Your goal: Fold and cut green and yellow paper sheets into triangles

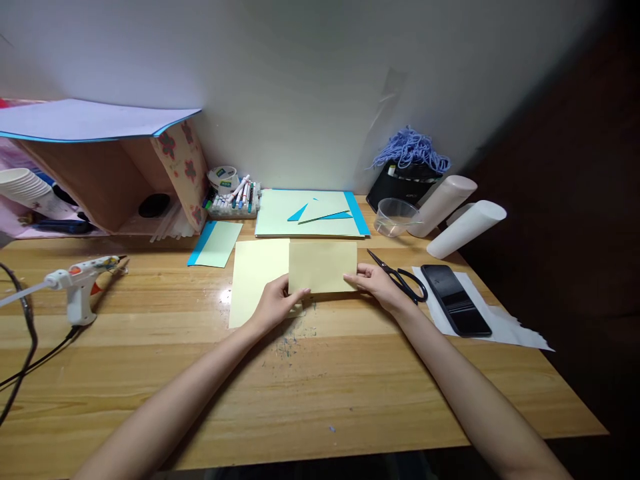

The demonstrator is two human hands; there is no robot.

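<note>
Between my two hands is a pale yellow sheet of paper (pixel 323 267), a wide rectangle raised a little off the table. My left hand (pixel 278 300) pinches its lower left corner, thumb on the front. At the right edge, my right hand (pixel 374 283) grips it with the thumb in front and the fingers behind. Another pale yellow sheet (pixel 257 280) lies flat on the table, partly covered by the held one and by my left hand. Just right of my right hand rest black-handled scissors (pixel 407 283), pointing away to the left.
A glue gun (pixel 83 287) with a cable stands left. At the back are an open box (pixel 180 177), markers (pixel 240 197), stacked yellow and blue sheets (pixel 310 227), a clear plastic cup (pixel 395 219) and white rolls (pixel 465 230). A phone (pixel 456 300) lies right; small scraps dot the wooden table (pixel 240 407).
</note>
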